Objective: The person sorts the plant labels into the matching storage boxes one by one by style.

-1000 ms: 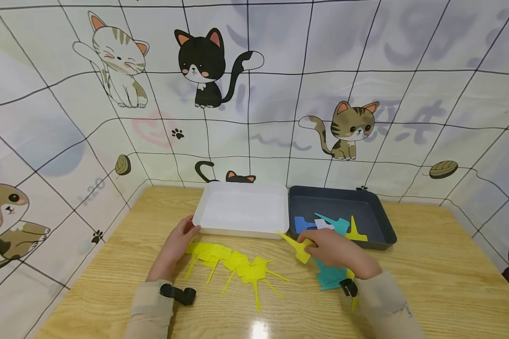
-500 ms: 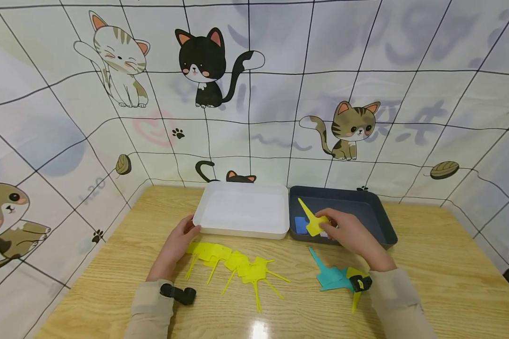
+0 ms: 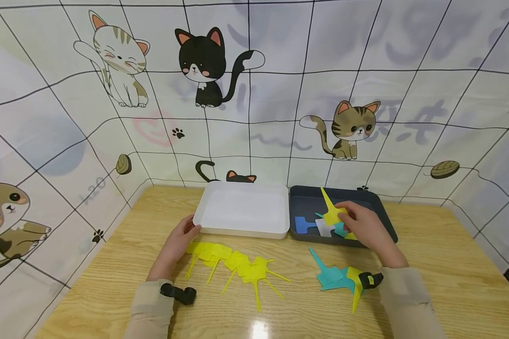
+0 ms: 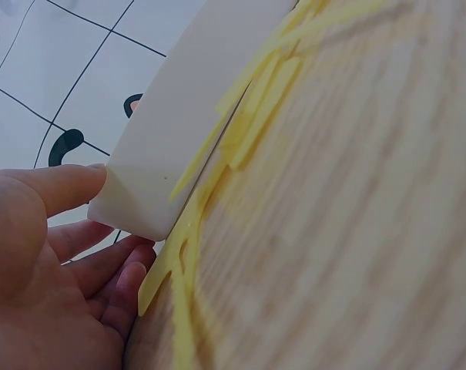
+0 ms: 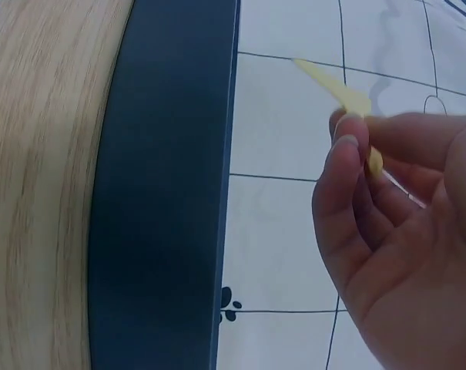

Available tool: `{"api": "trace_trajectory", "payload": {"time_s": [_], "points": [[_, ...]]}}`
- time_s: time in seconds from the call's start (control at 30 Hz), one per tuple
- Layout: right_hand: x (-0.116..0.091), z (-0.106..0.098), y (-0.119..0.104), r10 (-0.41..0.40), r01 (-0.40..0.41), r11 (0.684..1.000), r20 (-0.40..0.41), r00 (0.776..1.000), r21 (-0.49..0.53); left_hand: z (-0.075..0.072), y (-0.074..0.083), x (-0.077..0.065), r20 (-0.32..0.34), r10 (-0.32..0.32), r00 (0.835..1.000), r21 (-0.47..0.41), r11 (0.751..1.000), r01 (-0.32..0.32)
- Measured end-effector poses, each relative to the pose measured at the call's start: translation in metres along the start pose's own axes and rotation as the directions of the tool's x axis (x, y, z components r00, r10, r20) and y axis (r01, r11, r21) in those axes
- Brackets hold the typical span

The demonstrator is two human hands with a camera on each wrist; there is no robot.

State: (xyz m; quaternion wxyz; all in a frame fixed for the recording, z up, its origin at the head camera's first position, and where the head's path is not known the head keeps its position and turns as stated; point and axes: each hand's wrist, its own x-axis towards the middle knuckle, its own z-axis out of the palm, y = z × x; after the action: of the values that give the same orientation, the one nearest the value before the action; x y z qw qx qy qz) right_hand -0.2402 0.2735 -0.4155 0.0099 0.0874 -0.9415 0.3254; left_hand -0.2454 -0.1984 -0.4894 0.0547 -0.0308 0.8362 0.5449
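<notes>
The right hand, pinching a yellow tag, has shifted rightward. The left hand still grips the white tray at left.

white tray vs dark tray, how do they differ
The white tray is pale, the dark tray blue-grey. Coloured tags lie in the dark tray; none show in the white tray. The left hand grips the white tray; the right hand pinches a yellow tag above the dark tray. Both are rectangular, side by side on the table.

Tags before left tray, perhaps touching
</notes>
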Motion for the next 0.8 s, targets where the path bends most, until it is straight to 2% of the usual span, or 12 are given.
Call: {"api": "trace_trajectory", "payload": {"time_s": [0.17,0.6,0.8], "points": [[0.001,-0.004,0.011,0.022,-0.024,0.999,-0.050,0.999,-0.027,0.000,-0.001,0.000,0.003,-0.001,1.000,-0.012,1.000,0.001],[0.002,-0.005,0.041,0.120,-0.125,0.991,-0.092,0.989,-0.049,0.001,-0.001,0.001,-0.003,-0.008,1.000,-0.025,1.000,0.008],[0.004,-0.006,0.051,0.164,-0.170,0.984,-0.115,0.980,-0.046,0.000,-0.002,0.001,-0.008,0.004,1.000,-0.005,1.000,-0.004]]}}
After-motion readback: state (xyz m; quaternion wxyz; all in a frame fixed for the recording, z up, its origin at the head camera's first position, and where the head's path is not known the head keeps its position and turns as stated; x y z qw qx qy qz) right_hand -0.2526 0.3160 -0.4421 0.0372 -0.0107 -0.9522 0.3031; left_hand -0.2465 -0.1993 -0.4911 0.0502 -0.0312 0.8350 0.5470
